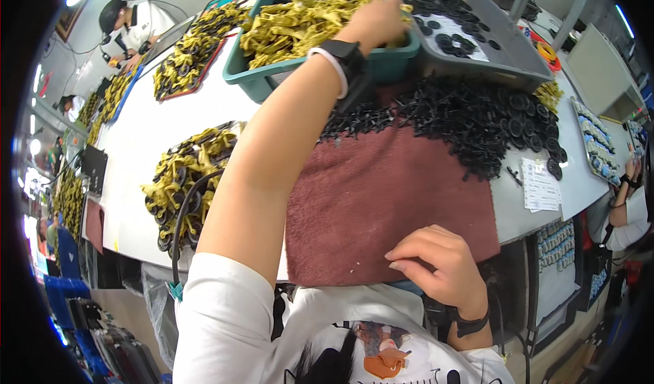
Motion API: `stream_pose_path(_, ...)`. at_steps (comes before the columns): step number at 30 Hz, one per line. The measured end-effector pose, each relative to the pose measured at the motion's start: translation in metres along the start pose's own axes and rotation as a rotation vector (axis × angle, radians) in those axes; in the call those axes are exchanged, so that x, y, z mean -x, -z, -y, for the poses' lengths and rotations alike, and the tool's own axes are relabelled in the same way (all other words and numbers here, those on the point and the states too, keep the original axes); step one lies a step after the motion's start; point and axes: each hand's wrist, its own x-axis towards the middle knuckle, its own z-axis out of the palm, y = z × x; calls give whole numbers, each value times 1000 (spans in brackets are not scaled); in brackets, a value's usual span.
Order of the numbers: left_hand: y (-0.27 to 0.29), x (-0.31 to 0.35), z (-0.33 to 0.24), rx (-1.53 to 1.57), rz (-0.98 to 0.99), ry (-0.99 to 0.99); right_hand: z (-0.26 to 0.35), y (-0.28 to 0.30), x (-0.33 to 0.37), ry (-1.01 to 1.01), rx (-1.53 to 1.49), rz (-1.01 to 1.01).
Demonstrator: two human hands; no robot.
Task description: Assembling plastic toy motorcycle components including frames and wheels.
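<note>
My left arm stretches across to a green bin (248,77) piled with yellow plastic parts (293,26). My left hand (379,22) is at the right side of that pile, by the edge of a grey bin (470,74); its fingertips are not clear enough to show a hold. Low over the reddish-brown cloth (381,193), near its front edge, hovers my right hand (436,265). Its fingers are bent, the thumb stands apart from the forefinger, and I see nothing between them. Small black parts (449,115) lie heaped along the cloth's far edge.
Black discs (528,122) lie right of the heap, beside a printed paper slip (541,185). More discs sit in the grey bin. Yellow-and-black assemblies (187,180) are piled at the left, with a filled tray (191,60) beyond. A dark cable (180,224) runs by my left arm. Other people work nearby.
</note>
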Motion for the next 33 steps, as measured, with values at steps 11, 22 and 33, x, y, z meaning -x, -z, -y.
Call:
stream_pose_path(11, 114, 49, -12, 1006, -310, 102, -9, 42, 17, -38, 32, -287)
stream_pose_path(22, 71, 288, -150, 1289, 47, 157, 1, 5, -6, 196, -44, -427)
stream_pose_path(33, 63, 341, -120, 1415, 364, 386, 6, -27, 0, 348, 64, -130)
